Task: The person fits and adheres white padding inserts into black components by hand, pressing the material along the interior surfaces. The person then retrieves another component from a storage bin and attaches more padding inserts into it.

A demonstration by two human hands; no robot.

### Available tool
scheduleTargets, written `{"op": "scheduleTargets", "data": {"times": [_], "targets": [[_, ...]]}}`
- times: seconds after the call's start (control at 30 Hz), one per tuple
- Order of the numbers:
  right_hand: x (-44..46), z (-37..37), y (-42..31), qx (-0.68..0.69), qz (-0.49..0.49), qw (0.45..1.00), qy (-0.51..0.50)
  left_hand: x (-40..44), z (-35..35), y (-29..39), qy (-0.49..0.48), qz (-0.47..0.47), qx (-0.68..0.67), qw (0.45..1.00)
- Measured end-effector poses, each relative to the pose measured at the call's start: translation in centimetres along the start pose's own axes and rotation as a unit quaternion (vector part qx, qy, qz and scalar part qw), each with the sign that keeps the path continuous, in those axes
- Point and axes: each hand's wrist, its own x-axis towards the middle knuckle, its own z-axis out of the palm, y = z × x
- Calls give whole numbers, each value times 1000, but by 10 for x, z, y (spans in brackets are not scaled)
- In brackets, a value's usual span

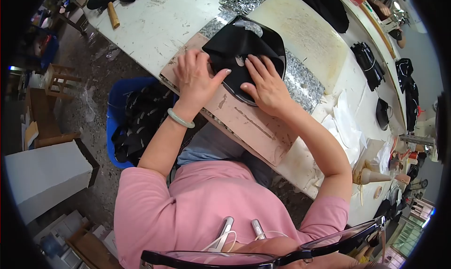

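Note:
A black, glossy-edged piece [244, 43] lies on the speckled stone slab [305, 77] and partly over the pink board [249, 123]. A small pale patch shows near its middle. My left hand [195, 76], with a pale bangle on the wrist, is at the piece's left edge, fingers curled and thumb stretched out towards it; whether anything is between the fingers is hidden. Flat on the piece's lower right part rests my right hand [268, 86], its fingers spread and fingertips beside the pale patch.
Metal rings [242, 0] are heaped at the back. A wooden handle [113, 15] lies at the left. White scraps [345, 123] and black bundles [367, 65] are on the right. A blue bin [112, 128] holding black pieces stands below the table edge. A co-worker's hand [384, 8] shows top right.

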Motion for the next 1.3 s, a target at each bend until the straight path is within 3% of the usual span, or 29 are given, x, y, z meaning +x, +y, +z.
{"op": "scheduleTargets", "data": {"times": [0.13,0.23,0.37,0.47,0.6,0.7,0.8,0.9,1.0,1.03,1.07,1.17,1.3], "targets": [[-9,-7,-6,4,34,994,-100,2,-4,-2,-28,-32,16,999],[-27,-22,-19,14,-6,995,-96,0,0,-2,-29,-36,0,999],[-43,-23,-24,37,10,994,-102,7,7,0,-66,-50,-50,995],[-40,-22,-13,99,-4,990,-96,8,7,4,-46,7,-72,996],[-43,-18,-16,54,-27,996,-62,16,-3,5,-65,-14,-184,981],[-49,-11,-17,3,-59,998,-17,20,1,6,-39,-12,-155,987],[-48,-17,-14,-6,-92,995,30,27,-10,15,-67,7,-204,977],[-43,-28,-25,37,-66,992,105,30,-15,17,-60,47,-236,969],[-30,-73,-65,58,61,989,-122,30,-19,17,-63,83,-206,973],[-23,-69,-66,108,-14,983,150,29,-17,16,-68,88,-208,972],[-10,-74,-61,94,-40,961,258,28,-16,16,-63,86,-201,974],[26,-86,-44,35,28,955,294,23,-16,21,-63,59,-177,980],[58,-45,-22,-38,27,958,284,19,-11,13,-98,13,-275,957]]}}
